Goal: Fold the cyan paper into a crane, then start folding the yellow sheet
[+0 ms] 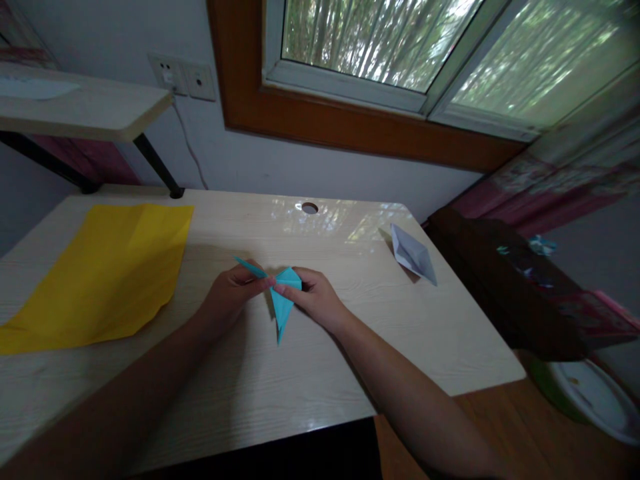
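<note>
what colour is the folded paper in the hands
Light blue folded paper, seen in the head view.

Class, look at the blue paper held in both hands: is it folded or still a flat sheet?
Folded. The blue paper shows narrow pointed flaps, one down and one out left, pinched between left hand and right hand.

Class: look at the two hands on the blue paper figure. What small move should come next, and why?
Probably pulling the thin flap outward: the left hand pinches that point, the right hand pinches the blue paper figure at its middle, held above the table.
</note>
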`<action>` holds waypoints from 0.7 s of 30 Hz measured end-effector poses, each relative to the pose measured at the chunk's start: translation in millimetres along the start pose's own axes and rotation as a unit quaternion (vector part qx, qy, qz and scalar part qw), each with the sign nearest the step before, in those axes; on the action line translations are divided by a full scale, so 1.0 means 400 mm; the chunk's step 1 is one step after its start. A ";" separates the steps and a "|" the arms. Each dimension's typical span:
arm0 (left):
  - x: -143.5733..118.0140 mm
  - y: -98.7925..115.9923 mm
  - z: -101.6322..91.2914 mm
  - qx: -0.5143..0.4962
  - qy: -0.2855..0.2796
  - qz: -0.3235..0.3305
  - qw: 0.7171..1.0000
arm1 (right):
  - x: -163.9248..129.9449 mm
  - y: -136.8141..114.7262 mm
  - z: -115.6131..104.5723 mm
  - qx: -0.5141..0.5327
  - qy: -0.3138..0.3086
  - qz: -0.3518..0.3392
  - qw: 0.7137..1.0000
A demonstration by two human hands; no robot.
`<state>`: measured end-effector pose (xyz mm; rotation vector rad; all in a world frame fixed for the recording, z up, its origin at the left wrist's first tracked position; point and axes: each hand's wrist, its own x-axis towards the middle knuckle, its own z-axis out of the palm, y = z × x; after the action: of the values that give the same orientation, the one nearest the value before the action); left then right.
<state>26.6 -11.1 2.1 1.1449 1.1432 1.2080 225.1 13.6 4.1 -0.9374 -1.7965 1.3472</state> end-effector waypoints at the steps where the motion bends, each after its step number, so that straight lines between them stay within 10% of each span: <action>1: -0.001 0.001 0.002 -0.006 0.000 -0.002 1.000 | 0.000 -0.001 -0.001 -0.005 0.003 -0.007 1.000; 21: 0.019 0.012 -0.020 -0.132 0.099 0.000 0.986 | -0.007 -0.004 -0.008 -0.005 -0.008 -0.013 1.000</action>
<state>18.7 -3.1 6.0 0.8386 1.0899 1.4497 229.1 12.6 6.2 -0.9082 -1.8226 1.3354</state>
